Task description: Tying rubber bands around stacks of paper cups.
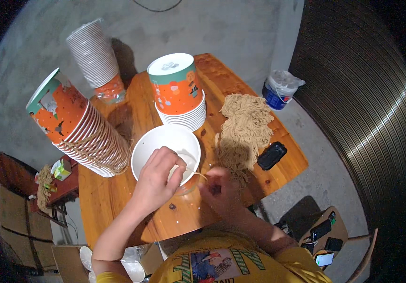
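Our left fingers (167, 162) and right fingers (217, 173) pinch the string (197, 173) — we should pull gently past the bucket (155, 143) rim beneath them.

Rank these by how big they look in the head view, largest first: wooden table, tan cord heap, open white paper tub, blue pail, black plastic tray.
1. Wooden table
2. Tan cord heap and open white paper tub: too alike to rank
3. Blue pail
4. Black plastic tray
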A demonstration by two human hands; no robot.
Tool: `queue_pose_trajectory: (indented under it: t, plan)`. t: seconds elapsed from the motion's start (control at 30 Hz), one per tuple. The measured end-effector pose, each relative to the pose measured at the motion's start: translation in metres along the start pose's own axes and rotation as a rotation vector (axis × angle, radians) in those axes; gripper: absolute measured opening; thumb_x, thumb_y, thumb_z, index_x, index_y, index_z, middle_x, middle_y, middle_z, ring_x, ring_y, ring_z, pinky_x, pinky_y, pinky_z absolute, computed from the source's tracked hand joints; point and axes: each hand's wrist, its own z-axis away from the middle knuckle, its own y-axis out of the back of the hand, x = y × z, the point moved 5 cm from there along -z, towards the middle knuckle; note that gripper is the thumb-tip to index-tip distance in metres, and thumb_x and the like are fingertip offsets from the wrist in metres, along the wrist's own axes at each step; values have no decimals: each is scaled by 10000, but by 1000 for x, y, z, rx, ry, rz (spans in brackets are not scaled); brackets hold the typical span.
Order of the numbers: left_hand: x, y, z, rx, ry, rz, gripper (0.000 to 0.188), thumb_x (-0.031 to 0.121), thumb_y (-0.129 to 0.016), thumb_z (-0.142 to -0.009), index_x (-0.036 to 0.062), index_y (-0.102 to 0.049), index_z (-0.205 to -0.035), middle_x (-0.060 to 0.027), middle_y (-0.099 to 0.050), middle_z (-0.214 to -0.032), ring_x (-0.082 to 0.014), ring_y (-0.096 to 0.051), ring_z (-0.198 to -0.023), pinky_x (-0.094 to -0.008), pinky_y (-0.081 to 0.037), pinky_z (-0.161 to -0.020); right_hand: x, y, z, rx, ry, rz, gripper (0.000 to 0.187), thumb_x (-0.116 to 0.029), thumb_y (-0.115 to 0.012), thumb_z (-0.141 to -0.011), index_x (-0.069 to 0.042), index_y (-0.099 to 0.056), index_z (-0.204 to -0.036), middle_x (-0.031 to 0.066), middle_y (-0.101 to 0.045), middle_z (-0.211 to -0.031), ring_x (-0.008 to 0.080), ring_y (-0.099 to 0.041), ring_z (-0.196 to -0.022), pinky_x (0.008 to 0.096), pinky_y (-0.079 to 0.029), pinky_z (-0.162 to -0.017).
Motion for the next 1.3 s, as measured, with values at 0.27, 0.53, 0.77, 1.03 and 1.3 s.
queue_pose_trajectory:
  t: [0.27, 0.53, 0.77, 1.03, 1.3]
  plan:
    - [15, -14, -8, -145, -21, 112, 234, 57, -606, -756, 37, -553, -984, -125, -519, -943, -314, -506, -950, -398, -414, -841, 6, 5, -14, -56, -68, -140, 109, -97, -601, -867, -65, -530, -945, -29, -511, -655, 56, -470, -574, 225, -412, -547]
    - [9, -21, -4, -171, 64, 212, 102, 87, -626, -813, 20, -574, -870, -116, -525, -893, -299, -522, -914, -368, -426, -805, 10, 21, -23, -54, -209, -213, 73, -74, -588, -854, -74, -533, -902, -44, -471, -702, 48, -450, -603, 221, -388, -541]
    - [5, -21, -4, -188, 131, 257, 105, 85, -629, -807, 11, -577, -862, -117, -537, -878, -297, -529, -901, -366, -426, -802, -20, 31, -26, -107, 403, 221, 210, -24, -644, -748, -83, -544, -924, 75, -517, -728, 225, -530, -614, 324, -430, -538]
    - [15, -19, -6, -152, 25, 170, 97, 81, -627, -811, 14, -576, -858, -112, -534, -866, -298, -525, -885, -371, -430, -782, -20, 27, -26, -3, 488, 287, 303, -23, -648, -761, -71, -526, -1034, 99, -565, -846, 283, -570, -700, 377, -482, -608]
    - [19, -18, -7, -143, -14, 121, 91, 92, -631, -816, 14, -597, -852, -109, -528, -856, -296, -515, -861, -375, -430, -761, -24, 24, -30, -78, 574, 280, 303, -33, -658, -775, -94, -503, -1028, 80, -588, -822, 282, -588, -722, 385, -492, -612]
